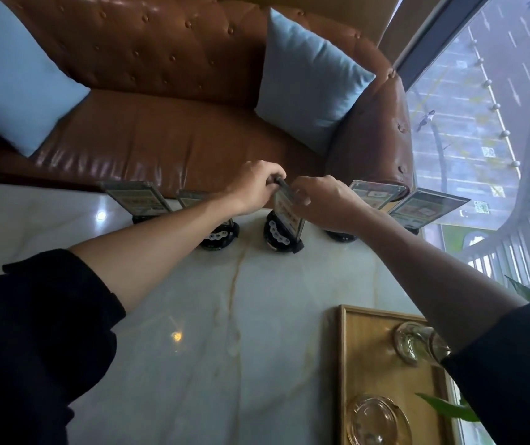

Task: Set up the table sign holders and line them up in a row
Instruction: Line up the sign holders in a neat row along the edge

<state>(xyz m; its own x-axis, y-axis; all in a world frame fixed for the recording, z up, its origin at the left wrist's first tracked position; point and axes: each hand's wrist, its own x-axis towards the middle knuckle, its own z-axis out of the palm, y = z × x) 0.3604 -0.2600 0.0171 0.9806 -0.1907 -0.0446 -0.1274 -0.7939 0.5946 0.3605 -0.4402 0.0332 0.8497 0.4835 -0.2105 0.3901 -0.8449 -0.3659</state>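
Observation:
Several table sign holders with black round bases stand in a row along the far edge of the marble table point(193, 316). Both hands grip the middle sign holder point(284, 220) by its top. My left hand point(254, 187) pinches the upper left corner and my right hand point(324, 200) holds the upper right side. To the left stand one sign holder point(138, 199) and another point(217, 236) partly hidden by my left forearm. On the right are two more, one point(376, 194) behind my right hand and one point(427, 207) at the table's corner.
A brown leather sofa point(161, 139) with two light blue cushions point(308, 81) lies just beyond the table. A wooden tray point(350, 364) with a glass point(418, 342) and a glass dish point(376, 419) sits at the near right. A window point(482, 123) runs along the right.

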